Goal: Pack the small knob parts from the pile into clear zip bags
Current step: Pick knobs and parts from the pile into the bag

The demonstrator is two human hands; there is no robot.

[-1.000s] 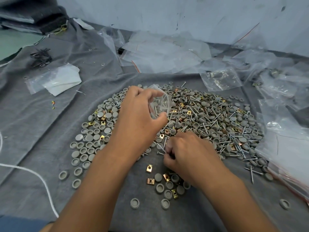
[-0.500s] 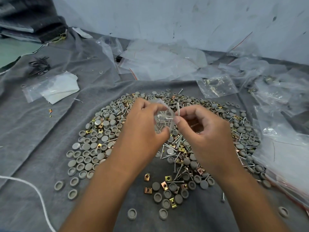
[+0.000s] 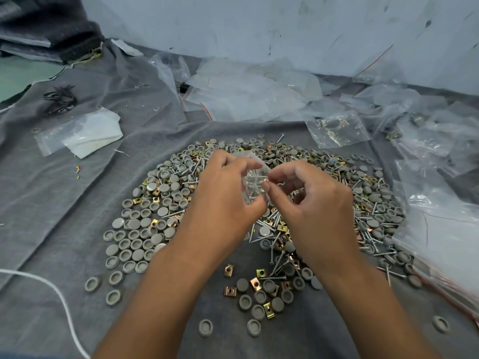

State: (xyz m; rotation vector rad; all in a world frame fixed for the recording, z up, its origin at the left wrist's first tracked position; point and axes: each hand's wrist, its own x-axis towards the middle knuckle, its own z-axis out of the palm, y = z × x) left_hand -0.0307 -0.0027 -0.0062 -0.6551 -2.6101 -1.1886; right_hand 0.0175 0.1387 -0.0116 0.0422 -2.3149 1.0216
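Observation:
A wide pile [image 3: 160,203] of small grey round knob caps, brass square clips and silver screws lies on the grey cloth. Above its middle my left hand [image 3: 223,200] pinches a small clear zip bag [image 3: 252,186] with several screws inside. My right hand [image 3: 308,203] is at the bag's right edge, thumb and forefinger touching its mouth. Whether those fingers still hold a part I cannot tell. A smaller cluster of caps and clips [image 3: 267,291] sits in front, near my wrists.
Empty clear zip bags [image 3: 248,97] are heaped at the back against the wall. More bags, some filled, lie along the right side [image 3: 440,229]. A bag with white paper [image 3: 85,133] and black ties [image 3: 59,99] sit far left. A white cord [image 3: 51,288] crosses the front left.
My right hand rose from the pile near the front and came up to the bag's mouth. The left hand kept holding the bag, which now shows screws inside.

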